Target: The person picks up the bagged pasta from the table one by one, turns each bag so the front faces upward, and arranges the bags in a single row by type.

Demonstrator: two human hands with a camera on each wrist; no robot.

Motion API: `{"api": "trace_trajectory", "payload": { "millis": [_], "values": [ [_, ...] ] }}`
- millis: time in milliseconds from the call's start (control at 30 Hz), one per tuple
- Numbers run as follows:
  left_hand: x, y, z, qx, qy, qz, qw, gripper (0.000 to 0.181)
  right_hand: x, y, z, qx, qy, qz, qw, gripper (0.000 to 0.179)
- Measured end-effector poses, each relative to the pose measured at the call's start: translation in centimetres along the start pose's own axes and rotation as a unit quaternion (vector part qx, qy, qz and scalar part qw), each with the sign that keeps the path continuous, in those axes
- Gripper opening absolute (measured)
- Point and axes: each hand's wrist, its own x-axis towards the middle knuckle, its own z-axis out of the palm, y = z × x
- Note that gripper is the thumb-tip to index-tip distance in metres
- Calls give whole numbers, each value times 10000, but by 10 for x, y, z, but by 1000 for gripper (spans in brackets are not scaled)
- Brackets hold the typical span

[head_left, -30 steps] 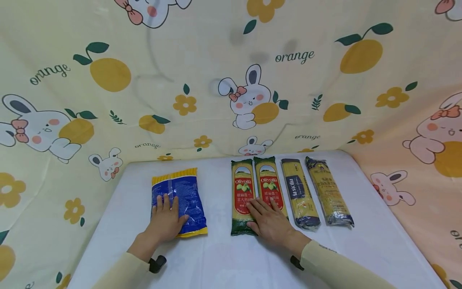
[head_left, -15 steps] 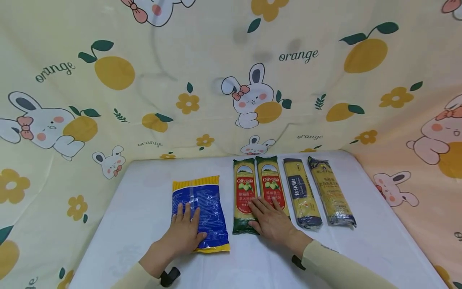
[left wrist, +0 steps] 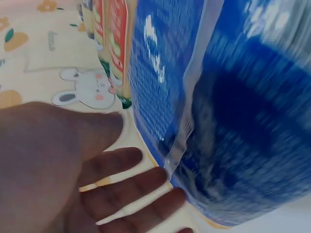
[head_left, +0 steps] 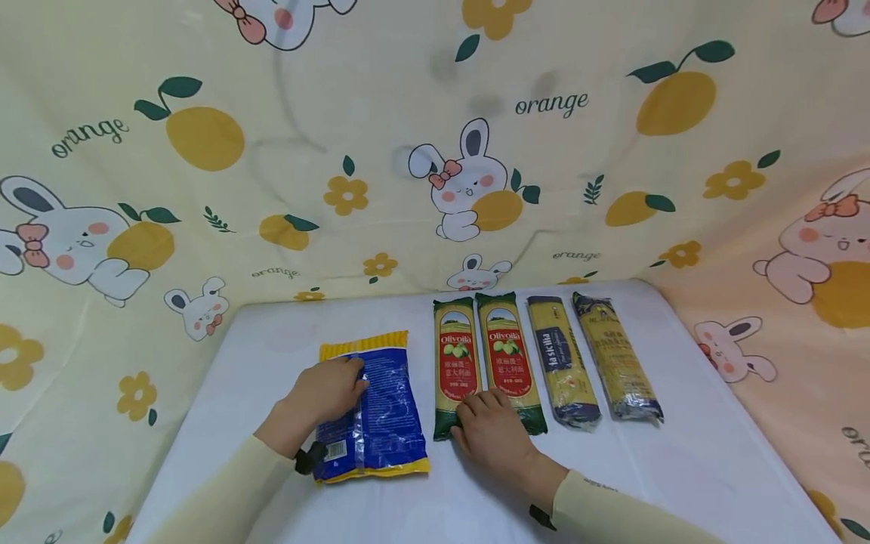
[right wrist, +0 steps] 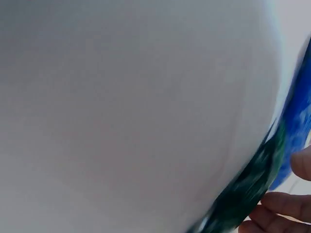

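A blue plastic bag with yellow ends (head_left: 390, 412) lies flat on the table, its printed side and lengthwise seam facing up. My left hand (head_left: 325, 391) is over its left part, the fingers loosely bent; in the left wrist view the fingers (left wrist: 124, 187) extend beside the blue bag (left wrist: 160, 73). Two red-and-green Olivoilà spaghetti packets (head_left: 457, 347) (head_left: 506, 344) lie side by side right of the bag. At their lower ends is my right hand (head_left: 496, 442), fingertips touching around the gap between them. The right wrist view catches a green packet end (right wrist: 248, 189) next to the fingers.
Right of the Olivoilà packets lie a yellow La Sicilia pasta packet (head_left: 564, 370) and another yellow pasta packet (head_left: 618, 363), slightly slanted. All rest on a white-covered table (head_left: 408, 514). A patterned curtain (head_left: 381, 151) with rabbits and oranges encloses the back and sides.
The blue bag slid right and toward me under the left hand, then stayed while that hand rose up its surface with fingers bending. The right hand drew back to the packets' lower ends.
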Motion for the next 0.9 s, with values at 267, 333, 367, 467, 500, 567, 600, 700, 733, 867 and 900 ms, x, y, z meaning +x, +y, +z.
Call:
{"api": "trace_trajectory", "payload": {
  "millis": [267, 333, 367, 467, 500, 567, 600, 700, 733, 867, 900],
  "values": [
    [58, 3, -15, 430, 819, 459, 9947, 29, 2, -39, 2, -78, 338, -456, 9984, 30],
    [72, 5, -14, 610, 1069, 784, 9893, 26, 2, -46, 4, -99, 352, -550, 9978, 34],
    [79, 5, -13, 704, 1182, 948, 9859, 26, 2, -50, 4, -116, 330, -564, 9978, 36],
    [97, 7, -7, 974, 1429, 1343, 9757, 27, 3, -56, 5, -130, 220, -486, 9985, 41],
    [102, 7, -4, 1060, 1458, 1412, 9734, 28, 3, -57, 5, -144, 168, -438, 9988, 42],
    [111, 7, 0, 1271, 1444, 1457, 9704, 28, 4, -58, 4, -146, 16, -353, 9993, 44],
    [115, 7, 2, 1395, 1407, 1442, 9695, 28, 4, -59, 4, -141, -69, -330, 9993, 45],
    [122, 6, 7, 1714, 1150, 1271, 9702, 30, 4, -61, 3, -148, -318, -323, 9989, 48],
    [123, 5, 8, 1788, 1053, 1206, 9708, 32, 4, -61, 3, -147, -377, -332, 9986, 49],
    [126, 6, 11, 1927, 879, 1102, 9711, 38, 4, -62, 5, -214, -359, -367, 9985, 50],
    [127, 6, 12, 1944, 868, 1125, 9706, 40, 5, -62, 5, -239, -313, -373, 9985, 50]
  ]
}}
